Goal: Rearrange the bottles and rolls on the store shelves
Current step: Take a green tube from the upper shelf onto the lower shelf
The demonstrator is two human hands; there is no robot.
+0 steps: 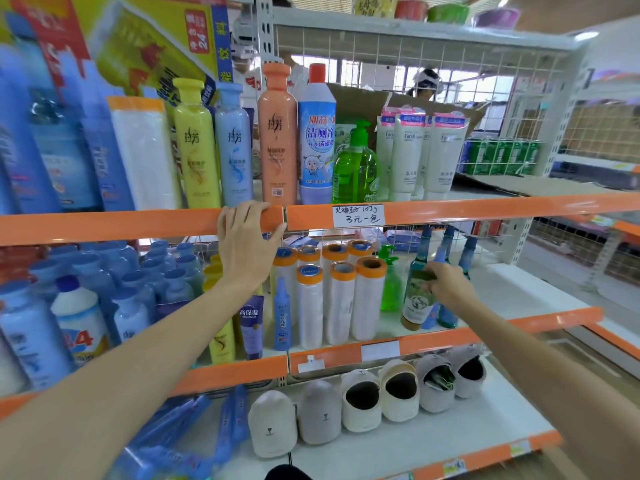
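My left hand grips the orange front edge of the upper shelf. My right hand is closed around a dark green glass bottle with a pale label, tilted at the right of the middle shelf. To its left stand several white rolls with orange caps and a green pump bottle. On the upper shelf stand a yellow bottle, a light blue bottle, an orange bottle, a blue-and-white cleaner bottle, a green pump soap and white tubes.
Blue-capped bottles crowd the middle shelf's left half. A purple tube and a small blue spray bottle stand near its front. Grey and cream slippers line the bottom shelf. A wire grid backs the shelves; people stand beyond it.
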